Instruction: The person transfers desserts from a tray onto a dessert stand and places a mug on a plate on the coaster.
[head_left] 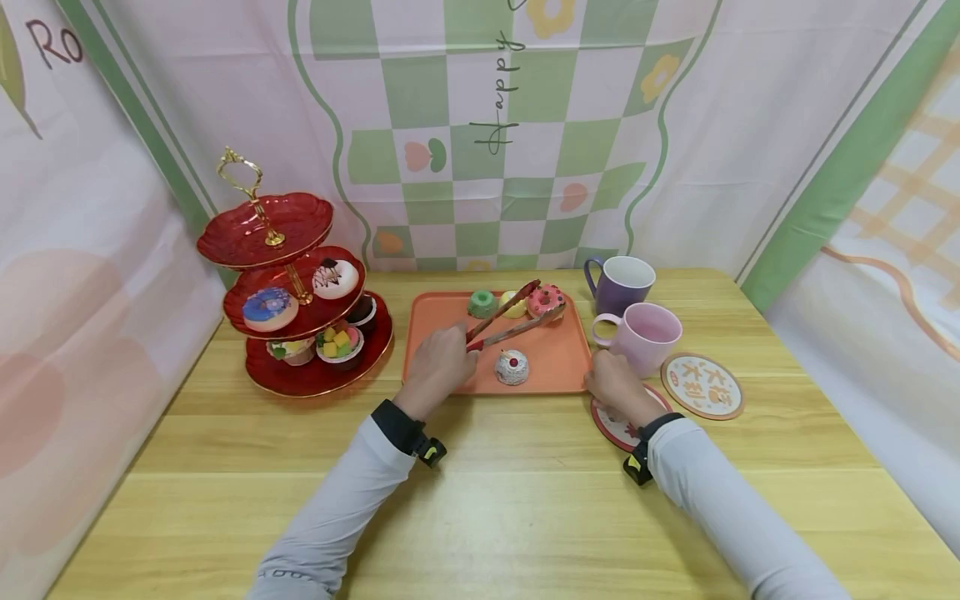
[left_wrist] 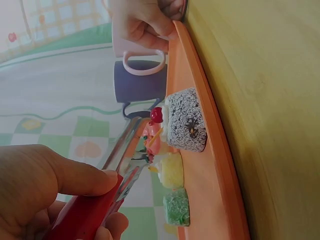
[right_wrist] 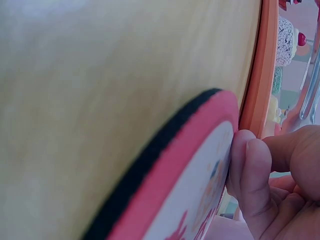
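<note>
My left hand grips the red handles of metal tongs above the orange tray. The tong arms are spread, their tips over a pink doughnut at the tray's back right; contact cannot be told. A green ring cake and a yellow cake, partly hidden by the tongs, are beside it. Nearer the front sits a speckled white cake topped with a cherry. My right hand pinches the tray's front right corner, above a red-rimmed coaster.
A three-tier red stand with cupcakes and doughnuts stands at the left. Right of the tray are a purple mug, a pink mug and another round coaster. A patterned curtain hangs behind the wooden table.
</note>
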